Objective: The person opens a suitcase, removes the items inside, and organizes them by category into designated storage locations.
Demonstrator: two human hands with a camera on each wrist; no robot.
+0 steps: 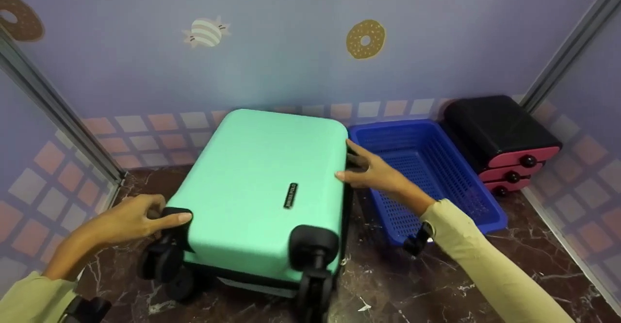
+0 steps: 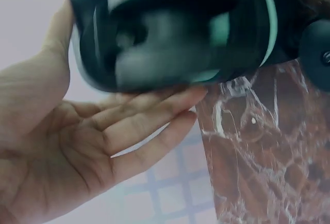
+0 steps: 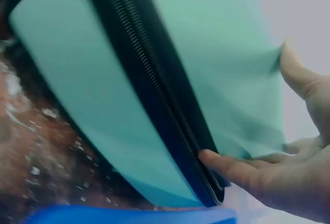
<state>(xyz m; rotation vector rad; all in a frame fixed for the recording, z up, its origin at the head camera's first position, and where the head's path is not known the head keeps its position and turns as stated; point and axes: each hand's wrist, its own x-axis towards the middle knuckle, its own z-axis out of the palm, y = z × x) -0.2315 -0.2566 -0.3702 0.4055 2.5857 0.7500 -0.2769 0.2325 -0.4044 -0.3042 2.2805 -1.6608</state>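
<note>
A mint-green hard-shell suitcase (image 1: 257, 168) lies flat side up, its wheels pointing toward me. My left hand (image 1: 128, 218) holds the near left corner, thumb over the black corner guard (image 1: 177, 214). In the left wrist view, the fingers of that hand (image 2: 103, 136) stretch along the corner beside a blurred wheel (image 2: 165, 44). My right hand (image 1: 373, 170) grips the right edge, its thumb on the top shell. The right wrist view shows fingertips (image 3: 216, 162) of that hand touching the side by the black zipper (image 3: 154, 74). The suitcase's underside is hidden.
Just right of the suitcase, a blue plastic basket (image 1: 492, 216) sits on the dark marbled floor (image 1: 388, 284). Beyond it stands a black drawer unit (image 1: 509, 124) with pink drawer fronts. Patterned walls (image 1: 291, 61) close in the back and both sides.
</note>
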